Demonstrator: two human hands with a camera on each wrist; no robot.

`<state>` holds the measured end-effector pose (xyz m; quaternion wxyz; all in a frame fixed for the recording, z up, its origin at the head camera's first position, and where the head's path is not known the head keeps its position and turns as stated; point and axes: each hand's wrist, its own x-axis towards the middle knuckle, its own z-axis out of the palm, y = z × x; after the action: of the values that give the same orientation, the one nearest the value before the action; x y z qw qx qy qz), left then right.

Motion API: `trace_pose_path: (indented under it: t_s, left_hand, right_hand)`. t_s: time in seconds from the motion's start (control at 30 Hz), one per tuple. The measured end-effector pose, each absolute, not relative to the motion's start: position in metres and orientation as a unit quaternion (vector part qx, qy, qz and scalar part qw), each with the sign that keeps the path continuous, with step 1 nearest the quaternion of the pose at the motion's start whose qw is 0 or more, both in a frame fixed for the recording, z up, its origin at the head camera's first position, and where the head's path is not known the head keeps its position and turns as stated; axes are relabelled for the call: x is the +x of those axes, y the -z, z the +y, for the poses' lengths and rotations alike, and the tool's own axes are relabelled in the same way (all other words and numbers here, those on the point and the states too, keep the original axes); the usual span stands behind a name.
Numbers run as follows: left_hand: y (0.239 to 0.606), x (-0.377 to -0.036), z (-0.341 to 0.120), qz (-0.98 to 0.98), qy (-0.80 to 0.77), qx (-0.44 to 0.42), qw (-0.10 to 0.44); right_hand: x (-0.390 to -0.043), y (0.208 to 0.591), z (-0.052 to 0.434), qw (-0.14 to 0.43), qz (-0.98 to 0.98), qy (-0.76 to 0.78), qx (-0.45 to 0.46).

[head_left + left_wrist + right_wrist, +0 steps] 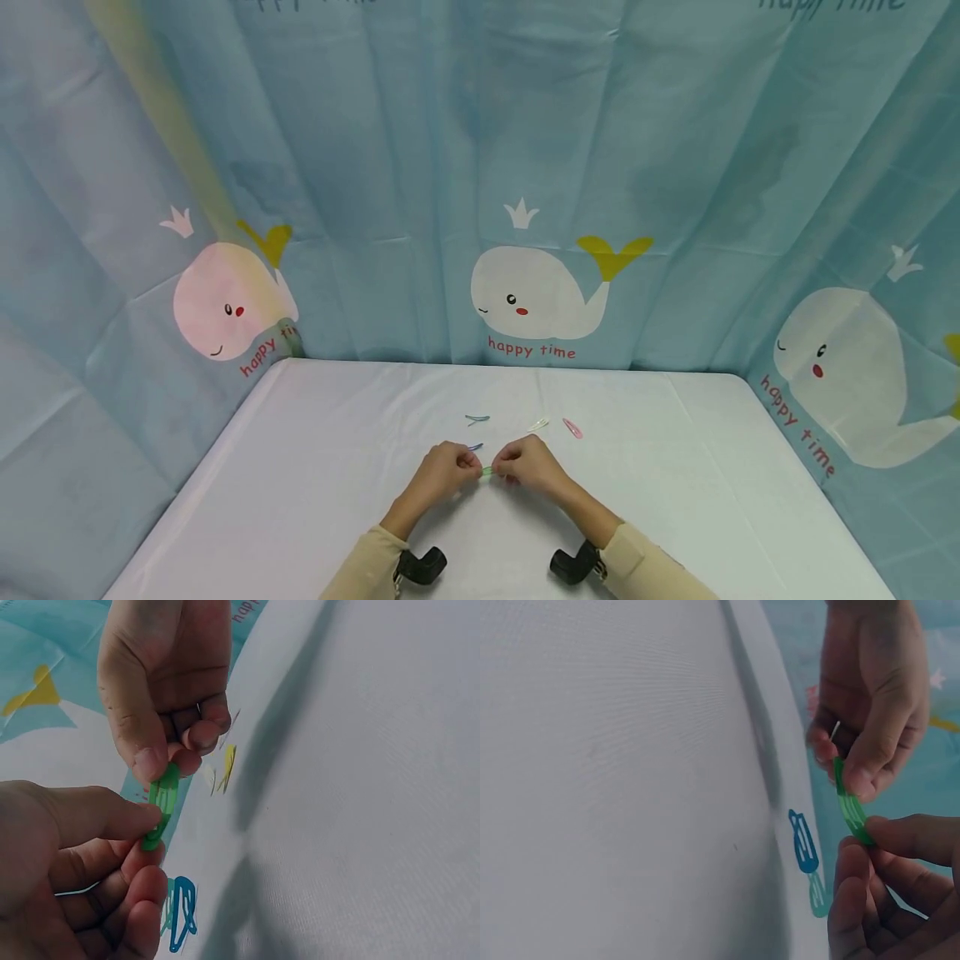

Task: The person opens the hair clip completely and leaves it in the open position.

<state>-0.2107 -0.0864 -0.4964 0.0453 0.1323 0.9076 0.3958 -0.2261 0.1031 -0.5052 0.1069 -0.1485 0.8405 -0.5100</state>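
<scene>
Fingers of both hands pinch one green snap hair clip, the left hand on one end, the right hand on the other, just above the white cloth tabletop. It looks thin, flat and glossy. Blue, teal, pale and pink clips lie untouched beyond.

Green hair clip. Blue hair clip; teal hair clip; pink hair clip; pale yellow hair clip. Desk: white cloth. Backdrop: light blue, printed with white whales, yellow tails, red lettering.
</scene>
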Motion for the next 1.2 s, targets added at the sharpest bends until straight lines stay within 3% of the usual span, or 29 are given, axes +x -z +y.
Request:
trace_pose_path:
  t_s: [0.23, 0.77, 1.2]
  left_hand:
    - [0.494, -0.213, -0.084, 0.894, -0.428, 0.127, 0.038]
    - [0.479, -0.205, -0.076, 0.864, -0.484, 0.134, -0.018]
    - [0.466, -0.198, -0.069, 0.834, -0.535, 0.129, -0.031]
  right_hand:
    - [-0.226, 0.498, 0.112, 0.082, 0.824, 0.534, -0.172]
    - [-0.216, 0.470, 0.119, 0.080, 0.807, 0.575, -0.105]
    - [-0.210, 0.456, 0.127, 0.068, 0.802, 0.586, -0.094]
